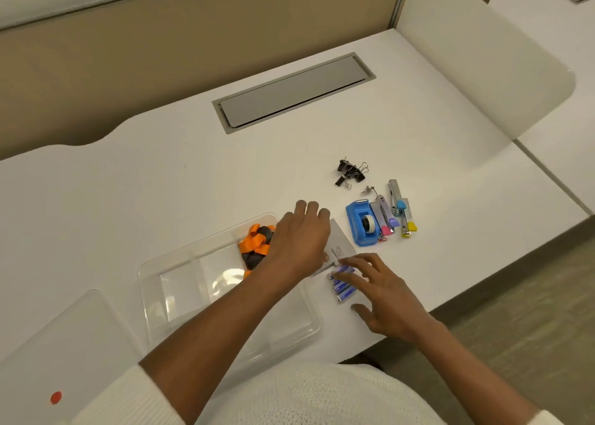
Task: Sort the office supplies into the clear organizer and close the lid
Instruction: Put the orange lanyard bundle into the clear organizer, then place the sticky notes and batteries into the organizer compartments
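Observation:
The clear organizer [180, 263] sits open on the white desk, with an orange and black ribbon bundle [256, 246] in its far right compartment. My left hand [301, 237] reaches across the organizer and grips a grey box [341, 247] just right of its rim. Beside it my right hand [383, 291] hovers with fingers spread, its fingertips over several small blue boxes [343, 287] on the desk. The clear lid [64, 337], marked with a red dot, lies at the near left.
To the right lie a blue tape dispenser [362, 223], several small staplers [397, 213] with coloured ends, and black binder clips [351, 171]. A grey cable hatch [293, 91] sits further back. The desk edge runs close on the right.

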Available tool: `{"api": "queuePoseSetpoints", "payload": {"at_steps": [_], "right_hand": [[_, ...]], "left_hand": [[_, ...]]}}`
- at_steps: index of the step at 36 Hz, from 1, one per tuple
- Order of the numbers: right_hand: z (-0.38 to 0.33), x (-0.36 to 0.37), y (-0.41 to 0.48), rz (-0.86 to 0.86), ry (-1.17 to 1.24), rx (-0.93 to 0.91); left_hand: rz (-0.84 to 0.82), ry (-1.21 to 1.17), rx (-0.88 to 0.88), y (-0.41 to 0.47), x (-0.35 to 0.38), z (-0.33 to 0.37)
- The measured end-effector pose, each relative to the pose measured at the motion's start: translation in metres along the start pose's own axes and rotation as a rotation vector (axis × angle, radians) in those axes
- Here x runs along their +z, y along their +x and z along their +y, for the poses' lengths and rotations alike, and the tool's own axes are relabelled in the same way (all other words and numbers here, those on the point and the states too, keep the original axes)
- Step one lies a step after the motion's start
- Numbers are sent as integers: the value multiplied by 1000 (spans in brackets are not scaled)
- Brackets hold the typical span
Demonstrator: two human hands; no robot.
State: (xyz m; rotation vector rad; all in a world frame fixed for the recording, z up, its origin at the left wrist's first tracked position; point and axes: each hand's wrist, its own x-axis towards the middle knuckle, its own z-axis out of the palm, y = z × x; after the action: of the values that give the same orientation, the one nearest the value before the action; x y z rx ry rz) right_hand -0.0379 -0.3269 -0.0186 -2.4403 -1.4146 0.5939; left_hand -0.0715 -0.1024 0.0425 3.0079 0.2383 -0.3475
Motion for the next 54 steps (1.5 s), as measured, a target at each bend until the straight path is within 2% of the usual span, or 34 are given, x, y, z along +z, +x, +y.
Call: {"api": "queuePoseSetpoints", "payload": {"at_steps": [3, 6, 20, 27, 37, 45, 54], "right_hand": [[-7, 8, 3, -21, -51, 7], [-13, 11, 7, 0, -71, 39], [-3, 11, -13, 35, 57, 341], [4, 14, -19, 87, 88, 396], [18, 9, -25, 222, 189, 524], [14, 2, -22, 299, 270, 508], [-17, -6, 5, 274, 357, 415]], "left_hand": [[-153, 64, 11, 11, 20, 6], [-210, 63, -25, 16, 38, 9], [-166, -78, -223, 24, 54, 23], [-111, -128, -135, 35, 52, 45], [-132, -172, -147, 44, 63, 47], [48, -322, -157, 26, 41, 39], [373, -612, -401, -51, -11, -6]]}}
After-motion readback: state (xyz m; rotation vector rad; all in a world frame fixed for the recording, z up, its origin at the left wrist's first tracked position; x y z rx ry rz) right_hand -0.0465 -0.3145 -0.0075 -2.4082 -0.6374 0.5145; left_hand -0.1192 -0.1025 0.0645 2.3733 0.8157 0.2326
